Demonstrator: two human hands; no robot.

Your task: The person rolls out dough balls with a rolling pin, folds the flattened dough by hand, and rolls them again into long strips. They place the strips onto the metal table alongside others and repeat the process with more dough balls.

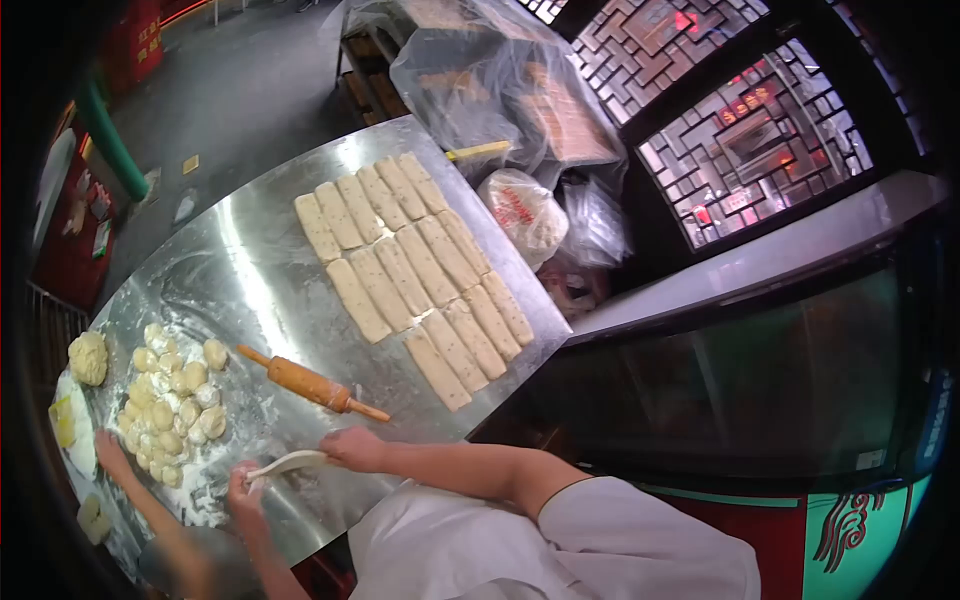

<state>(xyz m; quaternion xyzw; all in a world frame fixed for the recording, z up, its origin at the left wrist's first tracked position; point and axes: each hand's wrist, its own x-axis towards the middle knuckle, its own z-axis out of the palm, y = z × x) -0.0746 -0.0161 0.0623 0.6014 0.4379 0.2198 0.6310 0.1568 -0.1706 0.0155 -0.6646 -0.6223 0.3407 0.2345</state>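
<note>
A thin pale strip of dough [287, 462] is stretched between my two hands above the near edge of the metal table. My right hand [355, 449] is closed on its right end. My left hand [246, 488] grips the other end, its fingers dusted white. Beyond the dough strip, a wooden rolling pin [312, 385] lies at a slant. A heap of small floured dough balls [168, 400] sits left of the pin. Several long flat dough slabs [405, 265] lie in rows on the far right of the table.
Another person's hand [112, 452] is beside the dough balls at left. A large dough lump [88, 358] sits near a flour-white bag [75, 440]. White flour dusts the steel table [250, 240]. Plastic-covered racks [480, 90] and a plastic bag [523, 212] stand past its far-right edge.
</note>
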